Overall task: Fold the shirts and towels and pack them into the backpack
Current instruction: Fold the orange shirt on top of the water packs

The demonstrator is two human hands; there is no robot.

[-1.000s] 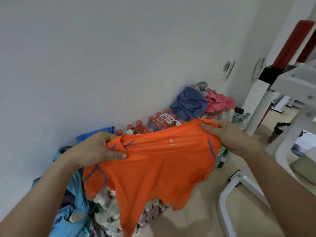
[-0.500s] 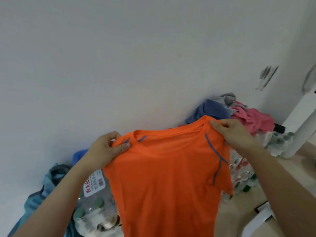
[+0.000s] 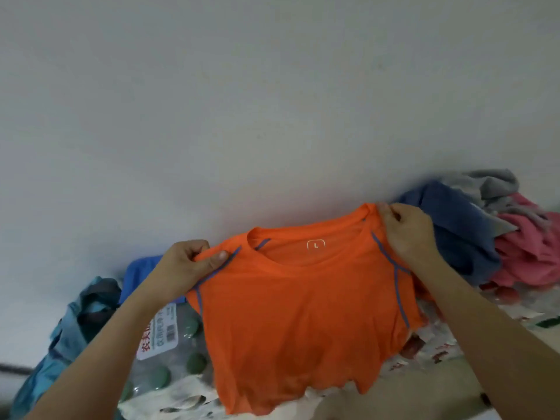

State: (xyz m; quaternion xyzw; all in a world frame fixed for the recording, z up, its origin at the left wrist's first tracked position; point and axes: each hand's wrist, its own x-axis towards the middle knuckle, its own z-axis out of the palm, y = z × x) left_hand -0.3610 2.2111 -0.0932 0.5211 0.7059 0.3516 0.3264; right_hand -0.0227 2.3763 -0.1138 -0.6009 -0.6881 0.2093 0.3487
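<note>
Orange shirt (image 3: pixel 303 310) is held up in front of me, spread by its shoulders against the pale wall (image 3: pixel 242 101). My left hand (image 3: pixel 185 268) has its grip pinched shut on the left shoulder seam, thumb on top of the fabric. My right hand (image 3: pixel 409 234) is clamped on the right shoulder, fingers curled over the edge.

Shirt appearance: bright orange, thin sport-type fabric, round neck facing me, a small square "L" size mark inside the collar. Blue piping runs down from the neck along each sleeve seam. Short sleeves. Body hangs free, lower hem uneven and slightly rumpled.

Behind the shirt, right: pile of clothes, a dark blue garment (image 3: pixel 454 225), a grey one (image 3: pixel 488 183) on top, a pink one (image 3: pixel 533 253) beside it. Left: a bright blue cloth (image 3: pixel 139 271) and a teal bag (image 3: pixel 75 322). Below: shrink-wrapped packs of bottles (image 3: pixel 169 353) with green caps and a white label.
</note>
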